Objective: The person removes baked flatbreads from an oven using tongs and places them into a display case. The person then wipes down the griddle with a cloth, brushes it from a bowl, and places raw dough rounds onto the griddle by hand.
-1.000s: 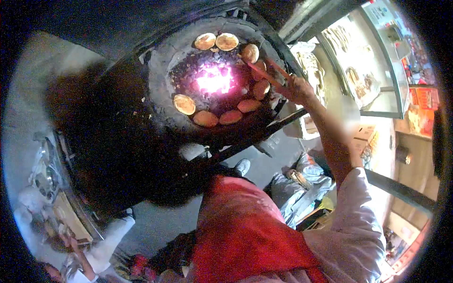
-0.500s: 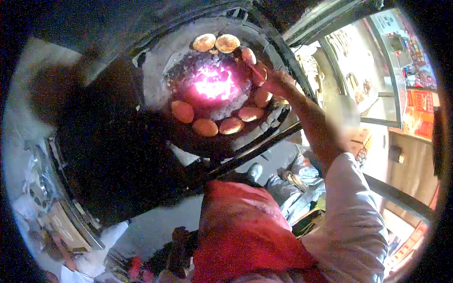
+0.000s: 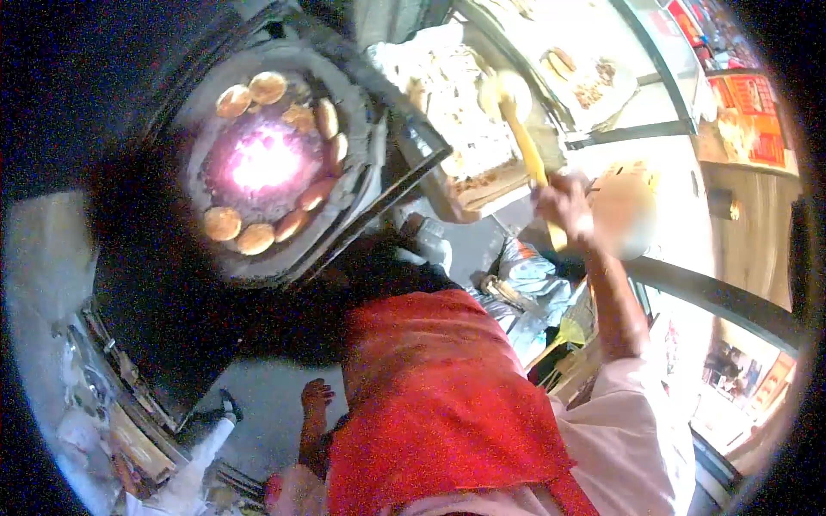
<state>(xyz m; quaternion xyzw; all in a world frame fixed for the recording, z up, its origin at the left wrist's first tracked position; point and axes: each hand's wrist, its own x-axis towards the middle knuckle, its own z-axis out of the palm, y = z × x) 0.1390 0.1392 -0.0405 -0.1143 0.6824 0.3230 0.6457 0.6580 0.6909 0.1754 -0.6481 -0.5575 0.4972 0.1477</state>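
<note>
My right hand [image 3: 564, 206] is closed round wooden tongs [image 3: 525, 146]. Their far end grips a round flatbread [image 3: 502, 89] above a pale tray [image 3: 482, 202] holding bread-like pieces, blurred by glare. My left hand [image 3: 317, 394] hangs low beside the red apron [image 3: 439, 404], fingers loosely apart, holding nothing. At the upper left, several round flatbreads [image 3: 222, 224] sit around the inner wall of a round oven [image 3: 357, 129], with glowing coals [image 3: 265, 159] in its middle.
A dark metal edge [image 3: 379, 206] runs between the oven and me. Behind the tray stands a glass-sided case [image 3: 637, 129]. Bags [image 3: 529, 271] lie on the floor below the tray. Another person's leg [image 3: 202, 451] shows at the lower left, near a side table [image 3: 142, 439].
My right hand has moved from the oven rim rightward to the tray, with a flatbread in the tongs. The view has turned right, and my left hand shows more clearly.
</note>
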